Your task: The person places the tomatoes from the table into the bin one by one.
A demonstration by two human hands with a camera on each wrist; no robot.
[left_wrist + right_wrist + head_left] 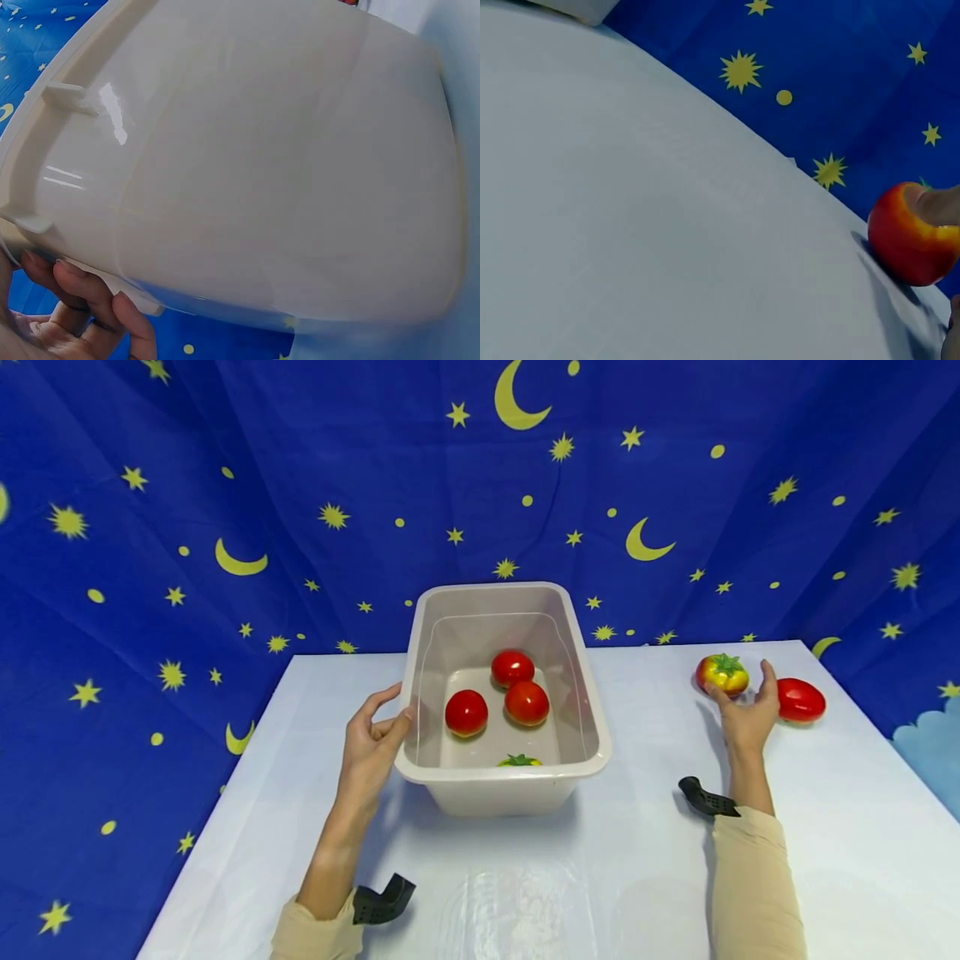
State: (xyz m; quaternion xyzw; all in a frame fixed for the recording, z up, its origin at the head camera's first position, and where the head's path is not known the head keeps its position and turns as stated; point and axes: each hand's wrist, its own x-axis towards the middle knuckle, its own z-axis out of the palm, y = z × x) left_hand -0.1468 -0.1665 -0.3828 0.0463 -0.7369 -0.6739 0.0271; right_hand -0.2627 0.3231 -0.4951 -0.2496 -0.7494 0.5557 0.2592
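A light grey plastic bin (502,774) stands on the table, and my left hand (371,739) grips its left rim. In the left wrist view, the curled fingers (94,289) of that hand show below the rim. Inside the bin lie several red tomatoes (467,713), one with its green top partly hidden by the near wall. At the far right, my right hand (750,718) reaches to a red-and-yellow tomato (723,675) with a green top. The thumb (937,206) touches it, while the forefinger stands apart on its right side.
A smooth red oval tomato (801,701) lies just right of my right hand. The white table (637,860) ends at a blue cloth (300,485) with yellow moons and stars, which hangs behind it. Black curved mounts (384,900) stick out from both wrists.
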